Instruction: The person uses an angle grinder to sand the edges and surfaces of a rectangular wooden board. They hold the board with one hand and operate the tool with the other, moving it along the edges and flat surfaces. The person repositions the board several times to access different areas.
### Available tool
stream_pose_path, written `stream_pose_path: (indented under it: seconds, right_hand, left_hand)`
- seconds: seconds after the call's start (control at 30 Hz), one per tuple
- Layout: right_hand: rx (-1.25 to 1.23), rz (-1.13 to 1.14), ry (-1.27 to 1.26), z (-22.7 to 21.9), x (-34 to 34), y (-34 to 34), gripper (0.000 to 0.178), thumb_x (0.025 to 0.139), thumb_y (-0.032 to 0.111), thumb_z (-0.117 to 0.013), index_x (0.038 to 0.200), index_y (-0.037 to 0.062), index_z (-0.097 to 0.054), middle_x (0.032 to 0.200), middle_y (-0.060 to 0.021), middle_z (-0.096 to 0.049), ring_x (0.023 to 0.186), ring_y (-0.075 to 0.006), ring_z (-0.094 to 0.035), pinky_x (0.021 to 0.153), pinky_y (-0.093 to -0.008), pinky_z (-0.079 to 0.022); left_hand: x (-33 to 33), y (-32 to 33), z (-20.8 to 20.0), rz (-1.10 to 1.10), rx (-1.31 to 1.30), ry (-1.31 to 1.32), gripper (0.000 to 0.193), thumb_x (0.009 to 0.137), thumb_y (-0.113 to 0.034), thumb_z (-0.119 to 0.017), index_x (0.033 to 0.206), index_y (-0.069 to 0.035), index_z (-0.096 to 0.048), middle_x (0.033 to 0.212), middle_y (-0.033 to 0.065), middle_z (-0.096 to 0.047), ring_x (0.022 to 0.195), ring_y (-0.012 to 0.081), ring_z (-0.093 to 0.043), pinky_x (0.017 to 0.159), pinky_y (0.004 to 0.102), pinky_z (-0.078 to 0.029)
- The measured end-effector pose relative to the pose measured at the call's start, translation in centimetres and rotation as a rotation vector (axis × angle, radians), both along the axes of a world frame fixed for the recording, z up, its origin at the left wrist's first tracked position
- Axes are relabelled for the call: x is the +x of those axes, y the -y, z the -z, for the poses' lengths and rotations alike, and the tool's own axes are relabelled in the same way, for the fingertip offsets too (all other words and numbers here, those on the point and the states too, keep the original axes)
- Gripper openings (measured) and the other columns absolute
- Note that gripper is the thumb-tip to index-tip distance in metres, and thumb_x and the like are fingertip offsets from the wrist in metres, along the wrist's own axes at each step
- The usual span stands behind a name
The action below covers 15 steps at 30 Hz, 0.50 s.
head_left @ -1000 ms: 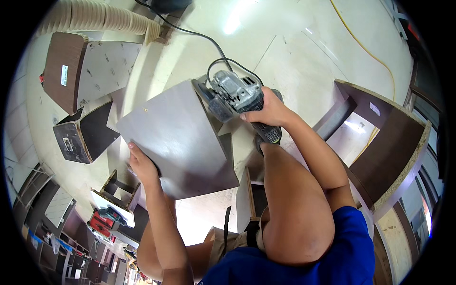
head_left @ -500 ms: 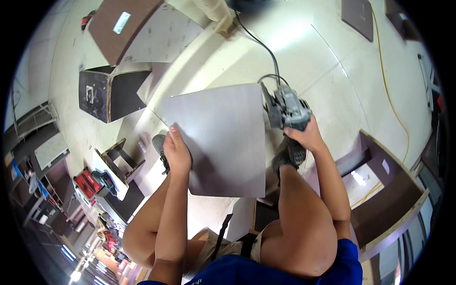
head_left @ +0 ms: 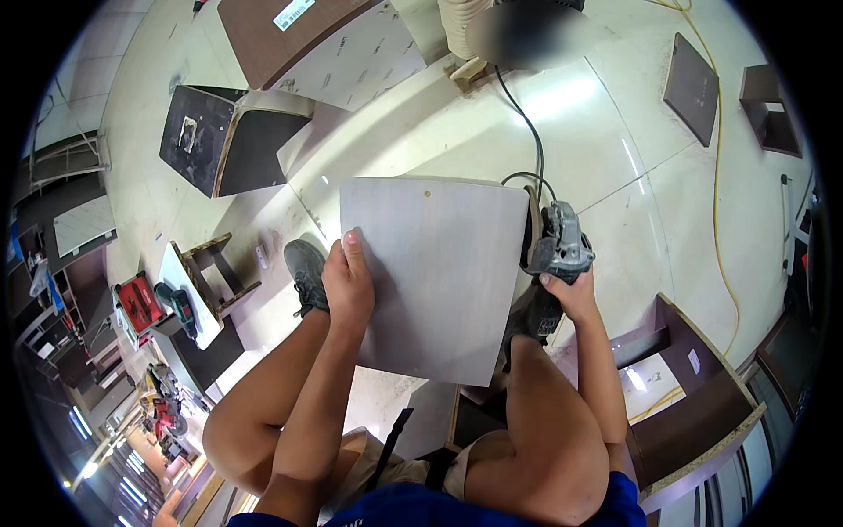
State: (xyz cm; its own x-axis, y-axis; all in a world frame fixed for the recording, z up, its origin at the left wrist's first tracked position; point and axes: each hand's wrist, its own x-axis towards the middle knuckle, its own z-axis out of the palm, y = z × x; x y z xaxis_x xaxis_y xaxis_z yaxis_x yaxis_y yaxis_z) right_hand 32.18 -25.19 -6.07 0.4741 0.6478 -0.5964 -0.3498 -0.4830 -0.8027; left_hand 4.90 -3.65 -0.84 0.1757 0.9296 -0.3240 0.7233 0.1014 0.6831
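Note:
My left hand (head_left: 349, 285) grips the left edge of a pale grey, light-grained board (head_left: 439, 281), thumb on its face and fingers hidden behind. The board stands tilted between my knees, with a small brownish spot near its top edge. My right hand (head_left: 571, 294) is closed round a corded power tool (head_left: 562, 246) with a grey metal housing and dark body. The tool is at the board's right edge; the board partly hides its working side, and I cannot tell whether they touch. A black cord (head_left: 537, 140) runs from it toward the far side.
Dark cabinet boxes stand far left (head_left: 198, 145) and near right (head_left: 702, 395). A brown panel (head_left: 692, 88) lies far right beside a yellow cord (head_left: 718, 193). Left are a green-and-black drill (head_left: 178, 306) and a red case (head_left: 139, 303). A blurred dark shape (head_left: 536, 35) is at the top.
The board and the power tool, still in my hands, sit further right in the picture. The surroundings have shifted too as my view moved. The tool's dark flat side shows less beside the board.

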Motion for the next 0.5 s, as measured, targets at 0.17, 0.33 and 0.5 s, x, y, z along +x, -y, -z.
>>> stream_pose_path:
  seconds: [0.17,0.33,0.5]
  right_hand:
    - [0.193,0.091,0.023,-0.1,-1.3,0.9,0.044,0.067,0.008,-0.078,0.106,0.0015,-0.06,0.098,-0.0056,-0.065,0.083,-0.016,-0.062,0.077,-0.031,-0.052]
    - [0.091,-0.023,0.046,1.0,0.0,0.2,0.04,0.067,0.008,-0.078,0.103,0.0009,-0.062,0.093,-0.0047,-0.066,0.083,-0.0151,-0.062,0.078,-0.0318,-0.052]
    - [0.182,0.046,0.005,2.1,-1.1,1.2,0.043,0.067,0.008,-0.079,0.106,-0.0001,-0.062,0.094,-0.0056,-0.067,0.084,-0.0151,-0.063,0.079,-0.0329,-0.053]
  left_hand:
    - [-0.2,0.0,0.1,-0.014,0.008,-0.022,0.054,0.106,-0.044,-0.038,0.087,0.004,-0.054,0.07,0.0148,-0.052,0.067,0.0233,-0.048,0.066,0.0387,-0.043]
    - [-0.1,-0.1,-0.1,0.002,0.021,-0.079,0.053,0.106,-0.043,-0.038,0.087,0.004,-0.054,0.069,0.0165,-0.051,0.065,0.0258,-0.047,0.065,0.0395,-0.043]
    - [0.3,0.0,-0.4,-0.018,0.045,-0.054,0.051,0.106,-0.042,-0.039,0.084,0.003,-0.052,0.066,0.0127,-0.048,0.063,0.0223,-0.044,0.062,0.0375,-0.041]
